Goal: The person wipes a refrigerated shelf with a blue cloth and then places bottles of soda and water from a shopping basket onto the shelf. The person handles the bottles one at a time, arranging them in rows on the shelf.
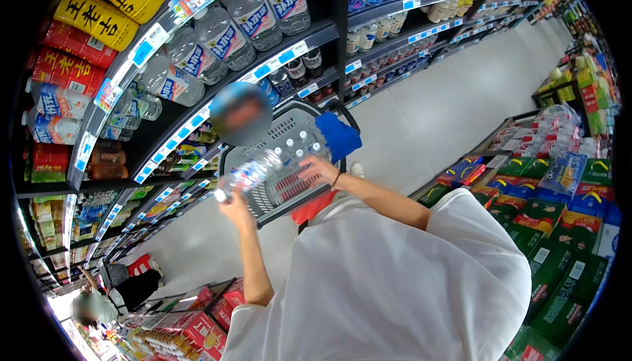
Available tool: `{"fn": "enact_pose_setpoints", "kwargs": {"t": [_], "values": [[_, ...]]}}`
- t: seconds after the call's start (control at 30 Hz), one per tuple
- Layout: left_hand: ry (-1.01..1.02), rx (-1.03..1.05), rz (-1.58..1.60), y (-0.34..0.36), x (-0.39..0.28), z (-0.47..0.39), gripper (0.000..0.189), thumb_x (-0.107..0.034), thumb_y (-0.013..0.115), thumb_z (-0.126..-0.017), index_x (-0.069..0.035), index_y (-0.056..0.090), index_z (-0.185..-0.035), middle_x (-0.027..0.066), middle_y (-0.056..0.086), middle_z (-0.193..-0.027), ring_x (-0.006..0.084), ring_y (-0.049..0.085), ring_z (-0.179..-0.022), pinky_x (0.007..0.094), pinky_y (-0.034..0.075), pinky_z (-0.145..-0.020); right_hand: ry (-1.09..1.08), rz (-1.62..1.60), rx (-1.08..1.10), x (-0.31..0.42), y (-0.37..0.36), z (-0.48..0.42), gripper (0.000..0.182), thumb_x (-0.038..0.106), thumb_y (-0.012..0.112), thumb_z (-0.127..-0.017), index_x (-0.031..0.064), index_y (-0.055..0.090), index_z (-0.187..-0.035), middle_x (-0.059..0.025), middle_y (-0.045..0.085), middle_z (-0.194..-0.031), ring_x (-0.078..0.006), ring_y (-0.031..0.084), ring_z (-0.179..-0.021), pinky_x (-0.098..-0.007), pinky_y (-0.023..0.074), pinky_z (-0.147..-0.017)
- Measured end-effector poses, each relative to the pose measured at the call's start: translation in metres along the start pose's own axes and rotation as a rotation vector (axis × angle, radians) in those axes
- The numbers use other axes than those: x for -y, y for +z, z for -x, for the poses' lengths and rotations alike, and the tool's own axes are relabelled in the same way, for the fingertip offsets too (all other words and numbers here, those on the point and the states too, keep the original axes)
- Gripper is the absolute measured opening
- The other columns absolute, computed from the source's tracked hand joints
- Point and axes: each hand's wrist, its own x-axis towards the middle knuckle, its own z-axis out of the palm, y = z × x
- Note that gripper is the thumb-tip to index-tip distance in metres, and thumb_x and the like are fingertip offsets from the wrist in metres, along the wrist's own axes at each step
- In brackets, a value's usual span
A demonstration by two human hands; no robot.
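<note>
My left hand grips a clear plastic drink bottle near its white-capped end. The bottle is tilted over the left part of a grey plastic shopping basket with a dark rim, and motion blurs its label. Inside the basket several clear bottles with white caps stand close together. My right hand is over the basket beside these bottles, fingers apart and holding nothing. A blue cloth-like item hangs over the basket's right end. Something red shows at the basket's near side.
Shelves of large bottles rise beyond the basket, with price labels along their edges. A blurred round patch hides part of the lower shelf. Stacked drink cartons stand at right, red boxes at lower left. Another person is farther down the aisle.
</note>
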Motion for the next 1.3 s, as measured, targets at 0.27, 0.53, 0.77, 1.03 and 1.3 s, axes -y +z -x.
{"fn": "enact_pose_setpoints", "kwargs": {"t": [0.27,0.53,0.77,1.03,1.3], "values": [[-0.24,0.431,-0.036,0.012,0.07,0.083,0.047,-0.015,0.071,-0.088,-0.009,0.05,-0.129,-0.0008,0.054,-0.073,0.0053,0.039,-0.048,0.023,0.028,-0.042,0.108,-0.223,0.095,-0.048,-0.028,-0.031,0.054,0.064,0.045,-0.089,0.0139,0.057,-0.106,-0.0023,0.066,-0.086,-0.0249,0.065,-0.07,-0.0321,0.0456,-0.048],[-0.514,0.497,-0.142,0.011,0.049,0.017,0.071,-0.064,0.039,-0.096,0.0,0.055,-0.121,0.0152,0.07,-0.095,0.0232,0.07,-0.067,0.0267,0.057,-0.058,0.238,-0.01,0.171,-0.039,-0.005,-0.017,0.072,0.071,0.035,-0.089,0.0129,0.045,-0.131,-0.0129,0.06,-0.102,-0.0258,0.064,-0.063,-0.0305,0.0476,-0.048],[-0.203,0.335,-0.22,0.013,0.083,-0.01,0.057,-0.051,0.053,-0.097,0.005,0.065,-0.104,0.0098,0.069,-0.081,0.0193,0.065,-0.055,0.0273,0.055,-0.048,0.208,0.051,0.138,-0.021,-0.008,0.02,0.048,0.038,0.05,-0.094,0.0049,0.045,-0.13,-0.0224,0.069,-0.102,-0.0283,0.069,-0.069,-0.0344,0.0527,-0.056],[-0.386,0.463,-0.5,0.016,0.167,-0.051,0.052,-0.045,0.072,-0.086,0.006,0.068,-0.097,0.0125,0.069,-0.082,0.0211,0.069,-0.057,0.0312,0.055,-0.048,0.039,-0.151,-0.005,-0.04,-0.096,0.054,0.023,0.017,0.05,-0.096,-0.0003,0.063,-0.104,-0.014,0.07,-0.089,-0.0208,0.067,-0.068,-0.0283,0.0516,-0.055],[-0.099,0.661,-1.34,0.043,0.254,-0.076,0.07,-0.061,0.067,-0.078,0.006,0.068,-0.1,0.0294,0.068,-0.103,0.0404,0.067,-0.099,0.0459,0.054,-0.083,0.065,-0.148,-0.081,-0.037,-0.125,0.082,0.029,0.025,0.046,-0.098,0.0013,0.063,-0.103,-0.0109,0.068,-0.084,-0.0181,0.064,-0.067,-0.0289,0.0486,-0.054]]}}
